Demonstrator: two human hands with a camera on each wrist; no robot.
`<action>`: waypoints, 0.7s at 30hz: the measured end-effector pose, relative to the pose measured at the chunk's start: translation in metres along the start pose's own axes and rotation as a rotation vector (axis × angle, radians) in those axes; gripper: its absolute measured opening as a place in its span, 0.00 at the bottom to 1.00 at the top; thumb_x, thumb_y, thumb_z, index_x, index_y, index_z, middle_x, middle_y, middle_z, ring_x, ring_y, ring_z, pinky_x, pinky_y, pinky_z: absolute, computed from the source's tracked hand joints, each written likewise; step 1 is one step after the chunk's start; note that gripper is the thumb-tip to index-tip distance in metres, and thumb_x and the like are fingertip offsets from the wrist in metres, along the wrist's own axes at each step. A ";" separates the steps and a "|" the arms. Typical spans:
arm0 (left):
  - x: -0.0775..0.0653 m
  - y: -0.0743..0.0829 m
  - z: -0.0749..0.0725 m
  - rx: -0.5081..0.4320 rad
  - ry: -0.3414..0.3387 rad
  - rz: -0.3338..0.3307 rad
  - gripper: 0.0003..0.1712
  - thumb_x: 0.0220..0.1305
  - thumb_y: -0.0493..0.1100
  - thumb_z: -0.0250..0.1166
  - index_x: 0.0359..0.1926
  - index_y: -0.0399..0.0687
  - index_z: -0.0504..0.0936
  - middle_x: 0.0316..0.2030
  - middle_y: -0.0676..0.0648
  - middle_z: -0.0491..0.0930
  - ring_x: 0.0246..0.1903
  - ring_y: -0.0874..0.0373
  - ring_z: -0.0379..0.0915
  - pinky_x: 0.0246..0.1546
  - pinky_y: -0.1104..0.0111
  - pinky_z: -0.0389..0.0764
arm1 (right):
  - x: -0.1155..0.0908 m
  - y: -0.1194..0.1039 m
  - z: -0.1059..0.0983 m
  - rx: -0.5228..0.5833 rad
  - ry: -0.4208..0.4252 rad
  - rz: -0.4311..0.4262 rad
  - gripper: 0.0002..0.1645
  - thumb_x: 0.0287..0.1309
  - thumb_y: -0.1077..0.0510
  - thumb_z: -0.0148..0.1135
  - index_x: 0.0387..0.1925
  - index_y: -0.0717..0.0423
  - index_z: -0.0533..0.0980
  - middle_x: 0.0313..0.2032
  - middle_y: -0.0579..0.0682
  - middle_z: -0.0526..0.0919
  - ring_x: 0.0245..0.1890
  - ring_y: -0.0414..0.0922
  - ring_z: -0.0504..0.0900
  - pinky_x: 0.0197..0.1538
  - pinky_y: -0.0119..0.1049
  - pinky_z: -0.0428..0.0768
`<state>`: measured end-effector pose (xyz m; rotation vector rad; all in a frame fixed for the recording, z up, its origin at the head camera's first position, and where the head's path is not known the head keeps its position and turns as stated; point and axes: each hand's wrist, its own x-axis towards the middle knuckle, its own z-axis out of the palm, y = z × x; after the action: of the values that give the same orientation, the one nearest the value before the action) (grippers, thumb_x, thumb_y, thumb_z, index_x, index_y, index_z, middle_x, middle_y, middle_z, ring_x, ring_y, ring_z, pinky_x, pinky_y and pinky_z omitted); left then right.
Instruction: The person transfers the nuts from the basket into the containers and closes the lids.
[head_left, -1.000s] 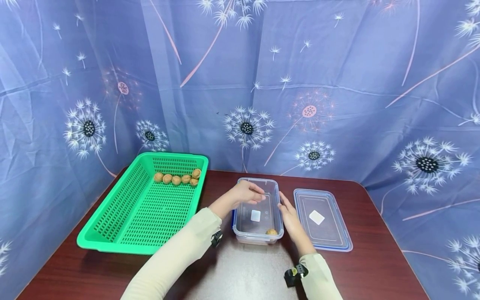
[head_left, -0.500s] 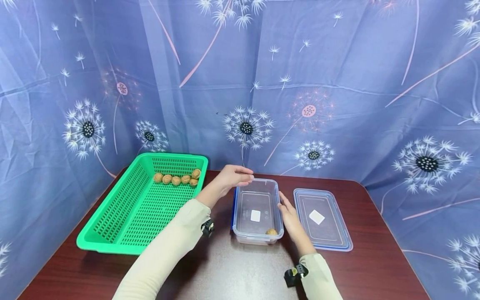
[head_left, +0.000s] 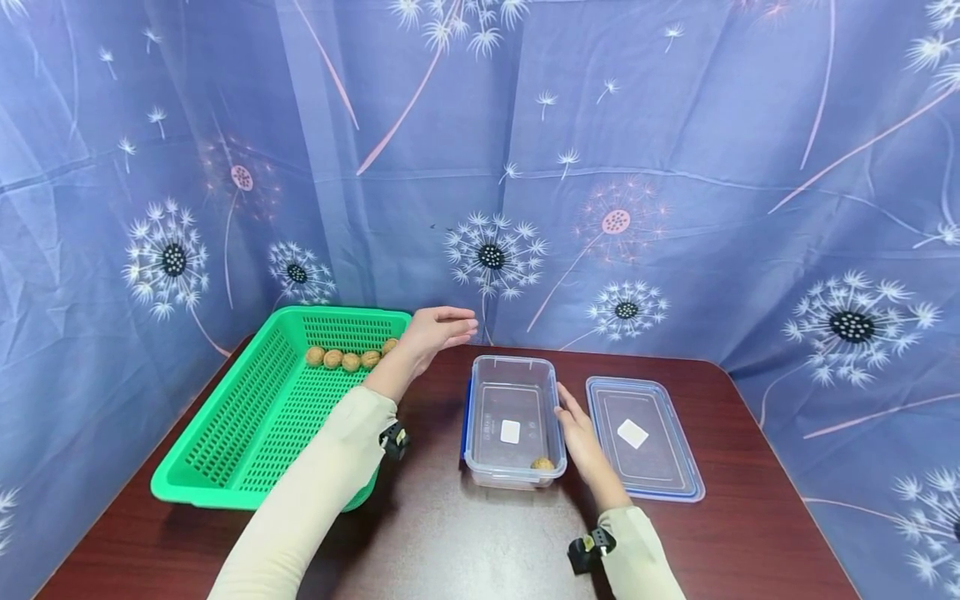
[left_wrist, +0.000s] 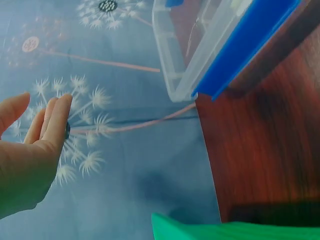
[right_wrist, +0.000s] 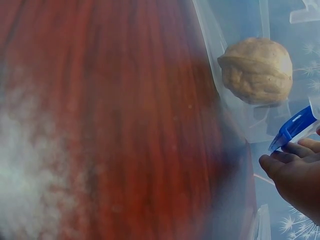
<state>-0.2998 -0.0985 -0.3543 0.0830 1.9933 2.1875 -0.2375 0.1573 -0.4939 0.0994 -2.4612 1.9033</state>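
Note:
My left hand, fingers fairly straight and holding nothing, hovers by the back right corner of the green basket. Along the basket's back lies a row of several walnuts, partly hidden by the left hand and wrist. A clear plastic food container stands without its lid in the middle. One walnut sits inside it, in the near right corner. My right hand rests against the container's right side with fingers extended, near a blue clip in the right wrist view.
The container's clear lid lies flat on the dark red table, right of my right hand. A blue dandelion-print curtain hangs behind the table and along its sides.
My left hand has moved from over the container up and left to the basket's back right corner, with nothing in it. My right hand has stayed at the container's side.

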 end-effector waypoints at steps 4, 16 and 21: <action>0.000 0.005 -0.013 -0.011 0.032 0.021 0.22 0.65 0.33 0.62 0.59 0.30 0.73 0.57 0.33 0.74 0.58 0.41 0.71 0.57 0.62 0.76 | 0.000 -0.001 0.000 0.002 0.003 0.006 0.30 0.70 0.64 0.40 0.72 0.64 0.54 0.71 0.64 0.55 0.72 0.58 0.51 0.72 0.53 0.50; 0.008 -0.002 -0.057 -0.092 0.149 -0.012 0.26 0.66 0.38 0.63 0.64 0.39 0.72 0.60 0.36 0.73 0.57 0.50 0.74 0.44 0.75 0.81 | 0.001 0.001 0.000 -0.005 0.007 0.009 0.30 0.71 0.64 0.41 0.72 0.63 0.55 0.70 0.63 0.57 0.71 0.58 0.53 0.72 0.53 0.51; 0.012 -0.005 -0.075 -0.155 0.167 0.013 0.28 0.68 0.35 0.60 0.67 0.36 0.67 0.62 0.34 0.70 0.60 0.47 0.70 0.61 0.63 0.72 | 0.001 0.002 0.000 -0.003 0.010 0.010 0.30 0.71 0.64 0.41 0.72 0.63 0.55 0.70 0.63 0.57 0.71 0.58 0.53 0.72 0.53 0.51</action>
<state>-0.3233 -0.1695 -0.3678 -0.1116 1.8996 2.4203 -0.2391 0.1578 -0.4961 0.0768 -2.4633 1.8988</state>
